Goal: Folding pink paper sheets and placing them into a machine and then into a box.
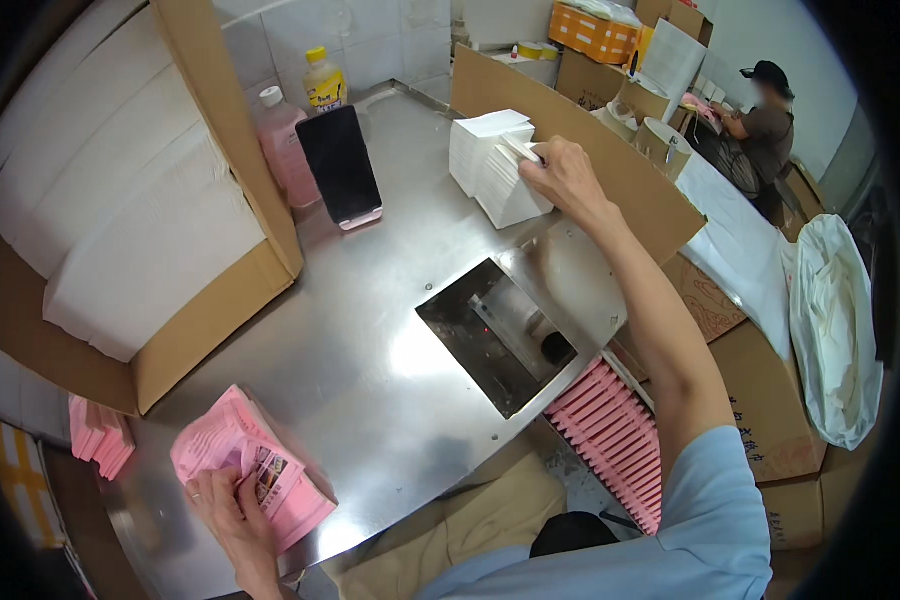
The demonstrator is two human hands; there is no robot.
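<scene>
My left hand (232,510) rests at the near left of the metal table, its fingers bent and closed on the top pink printed packet (292,488) of a small stack. The packet's upper layer looks wrinkled and lifted under the fingertips. Stretched out to the far side, my right hand (566,178) pinches some sheets at the edge of a block of white folded paper napkins (505,185). That block stands upright in two bundles beside a cardboard panel. The right thumb is partly hidden behind the fingers.
A rectangular opening (450,330) is cut in the metal table (360,330). A phone (340,165) leans on a stand before two bottles. At left stands a large carton (205,335) of white paper. Pink packets fill a container (610,430) below right. Another person (770,130) sits beyond the cardboard panel (570,130).
</scene>
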